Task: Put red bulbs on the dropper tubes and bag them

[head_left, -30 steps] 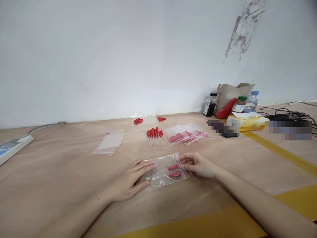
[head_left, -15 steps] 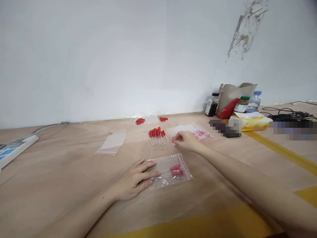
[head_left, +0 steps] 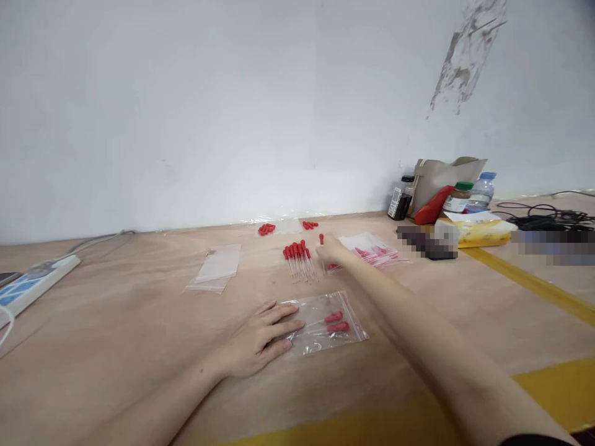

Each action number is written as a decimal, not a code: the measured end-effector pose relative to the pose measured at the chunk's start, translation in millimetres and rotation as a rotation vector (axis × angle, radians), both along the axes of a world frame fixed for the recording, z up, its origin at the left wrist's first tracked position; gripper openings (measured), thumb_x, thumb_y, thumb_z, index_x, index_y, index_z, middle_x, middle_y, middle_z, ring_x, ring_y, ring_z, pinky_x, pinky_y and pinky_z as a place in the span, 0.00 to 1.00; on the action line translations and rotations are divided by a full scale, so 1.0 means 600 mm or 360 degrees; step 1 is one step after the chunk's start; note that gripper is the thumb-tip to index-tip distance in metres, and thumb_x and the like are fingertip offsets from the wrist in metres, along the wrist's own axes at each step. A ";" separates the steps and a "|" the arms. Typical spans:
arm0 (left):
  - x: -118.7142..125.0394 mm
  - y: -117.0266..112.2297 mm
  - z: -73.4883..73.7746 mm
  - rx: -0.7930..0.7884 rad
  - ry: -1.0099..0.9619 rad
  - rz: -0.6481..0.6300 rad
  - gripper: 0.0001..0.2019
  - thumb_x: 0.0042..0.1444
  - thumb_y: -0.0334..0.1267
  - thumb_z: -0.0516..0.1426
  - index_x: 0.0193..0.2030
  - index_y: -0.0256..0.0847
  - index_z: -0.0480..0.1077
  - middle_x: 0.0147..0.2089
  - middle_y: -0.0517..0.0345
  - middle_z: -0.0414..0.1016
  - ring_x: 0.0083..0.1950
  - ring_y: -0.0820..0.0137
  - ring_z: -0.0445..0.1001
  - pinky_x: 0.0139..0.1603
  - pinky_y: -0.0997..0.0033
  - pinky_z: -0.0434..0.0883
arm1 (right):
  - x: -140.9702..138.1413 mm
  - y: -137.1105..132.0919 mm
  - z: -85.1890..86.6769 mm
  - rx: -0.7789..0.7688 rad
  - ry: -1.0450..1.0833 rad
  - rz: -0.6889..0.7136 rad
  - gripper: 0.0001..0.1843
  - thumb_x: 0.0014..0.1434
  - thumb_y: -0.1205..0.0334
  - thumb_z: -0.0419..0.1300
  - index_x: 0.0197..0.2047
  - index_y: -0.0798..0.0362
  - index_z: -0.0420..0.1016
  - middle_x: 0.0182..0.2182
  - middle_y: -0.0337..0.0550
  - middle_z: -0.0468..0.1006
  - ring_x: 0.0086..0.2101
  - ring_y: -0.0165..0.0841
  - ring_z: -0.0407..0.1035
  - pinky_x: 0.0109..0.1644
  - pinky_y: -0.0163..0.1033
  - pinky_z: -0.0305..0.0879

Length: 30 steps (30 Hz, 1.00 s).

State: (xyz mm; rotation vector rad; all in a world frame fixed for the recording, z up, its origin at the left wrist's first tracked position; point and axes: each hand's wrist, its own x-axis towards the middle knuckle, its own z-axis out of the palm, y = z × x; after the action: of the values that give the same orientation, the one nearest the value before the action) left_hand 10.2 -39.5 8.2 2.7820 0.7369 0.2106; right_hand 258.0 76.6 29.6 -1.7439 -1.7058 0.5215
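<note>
My left hand [head_left: 260,337] lies flat with its fingers spread, pressing on the left end of a clear zip bag [head_left: 311,345]. Inside that bag are two droppers with red bulbs [head_left: 338,326], stems pointing toward my fingers. Farther out, my right hand [head_left: 332,249] is closed in a pinch on a dropper [head_left: 321,239], whose red bulb is up and clear stem points down; the fingertips are partly hidden. Just left of it, several loose droppers [head_left: 295,251] lie side by side, bulbs away from me. Beyond my right wrist is a pile of filled bags [head_left: 379,255].
Flat zip bags [head_left: 218,266] lie to the left. Red bulbs [head_left: 266,230] rest in small heaps near the wall. At left is a power strip [head_left: 41,282]. Bottles, a grey bag [head_left: 430,179], a yellow tissue pack [head_left: 486,232] and black cables [head_left: 553,217] sit at right.
My right hand has moved slightly left and away from me, off the filled bags, and a dropper now shows upright in its fingers. My left hand stays on the zip bag.
</note>
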 end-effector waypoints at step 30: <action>0.004 0.001 0.002 0.0039 0.0060 0.0028 0.19 0.62 0.41 0.45 0.60 0.54 0.54 0.64 0.61 0.51 0.64 0.66 0.50 0.63 0.54 0.47 | 0.103 -0.211 -0.072 -0.0345 0.1511 0.0304 0.19 0.45 0.56 0.64 0.35 0.51 0.59 0.26 0.37 0.73 0.25 0.28 0.69 0.31 0.36 0.66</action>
State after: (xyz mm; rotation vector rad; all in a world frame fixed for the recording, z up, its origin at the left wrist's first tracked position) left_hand 12.3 -39.1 9.1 2.8107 0.7729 0.1718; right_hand 319.5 -49.9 -13.4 -1.1340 -1.1316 1.3925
